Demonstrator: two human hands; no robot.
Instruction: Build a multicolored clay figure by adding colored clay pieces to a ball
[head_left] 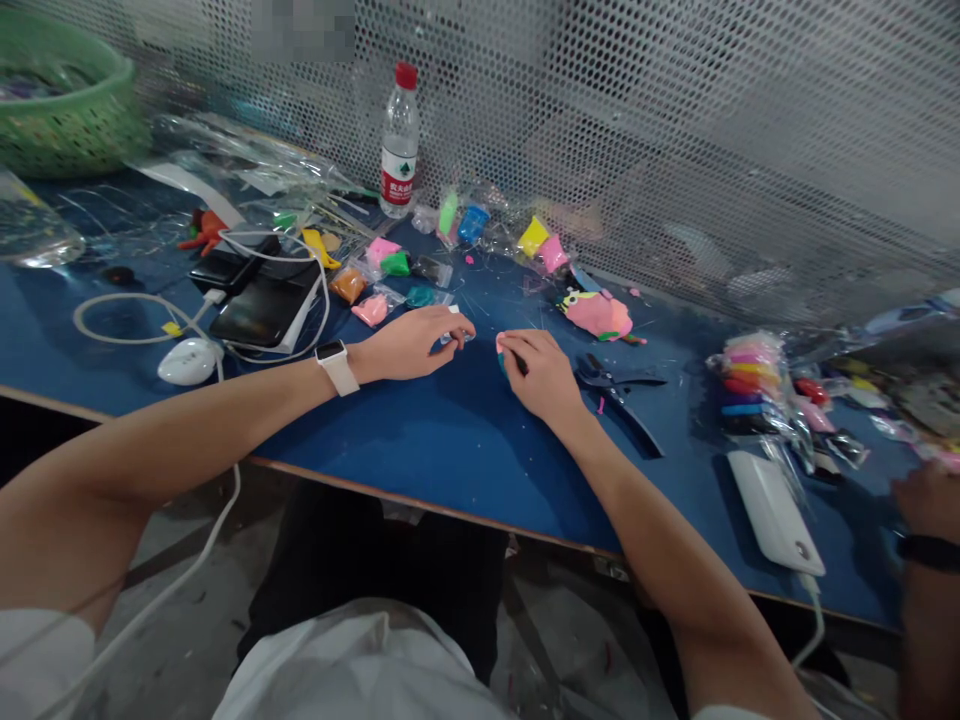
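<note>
Above the blue table, my left hand [420, 343] has its fingers curled in a pinch, with a small clear plastic piece [447, 338] showing among them. Across a short gap, my right hand [544, 375] is closed round a small clay lump [502, 352], of which only pink and teal edges show. Just beyond my right hand lies a pink clay figure [600, 314] with a yellow end and green and red bits. Dark-handled pliers [619, 395] rest beside my right wrist. Left of my left hand are small packets of coloured clay, among them a pink packet [371, 309] and an orange packet [349, 284].
A water bottle [399, 150] stands against the perforated metal screen [675, 130]. Black devices [262, 305] with a white cable lie left, near a green basket [75, 125]. At right are bagged clay [752, 375], a white power bank [775, 512] and another person's hand [930, 500].
</note>
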